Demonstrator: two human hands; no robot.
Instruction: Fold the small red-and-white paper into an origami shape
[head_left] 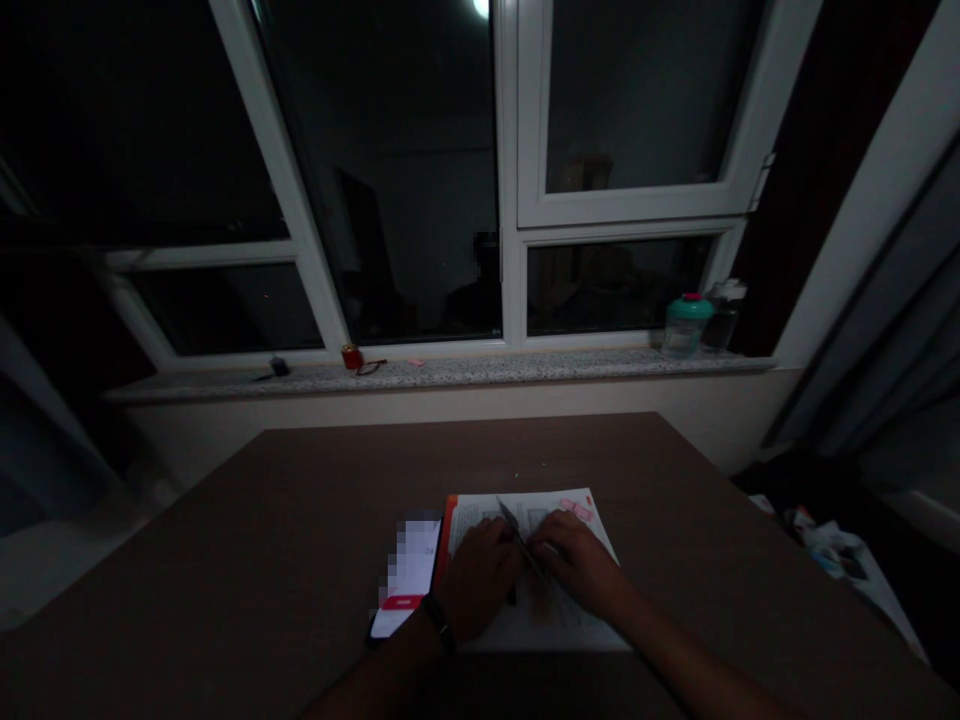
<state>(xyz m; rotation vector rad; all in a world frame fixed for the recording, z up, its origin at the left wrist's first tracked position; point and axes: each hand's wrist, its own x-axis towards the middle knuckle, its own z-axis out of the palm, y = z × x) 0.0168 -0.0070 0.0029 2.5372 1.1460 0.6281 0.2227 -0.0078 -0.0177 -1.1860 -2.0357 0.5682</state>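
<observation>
A printed sheet or booklet point(585, 632) with an orange left edge lies on the brown table. Over its middle, my left hand point(482, 578) and my right hand point(577, 560) meet at a thin, dark, pointed object point(508, 514) that slants between them. Fingers of both hands are bent round it; what exactly it is cannot be made out in the dim light. A dark band circles my left wrist. Pink pieces point(576, 508) lie at the sheet's upper right, just beyond my right hand.
A phone point(409, 570) with a lit screen lies left of the sheet on the table point(300, 520). Along the windowsill point(480, 371) stand a red item point(351, 357), a small dark bottle point(279, 366) and a teal-lidded container point(686, 325). White bags point(847, 555) are beyond the table's right edge.
</observation>
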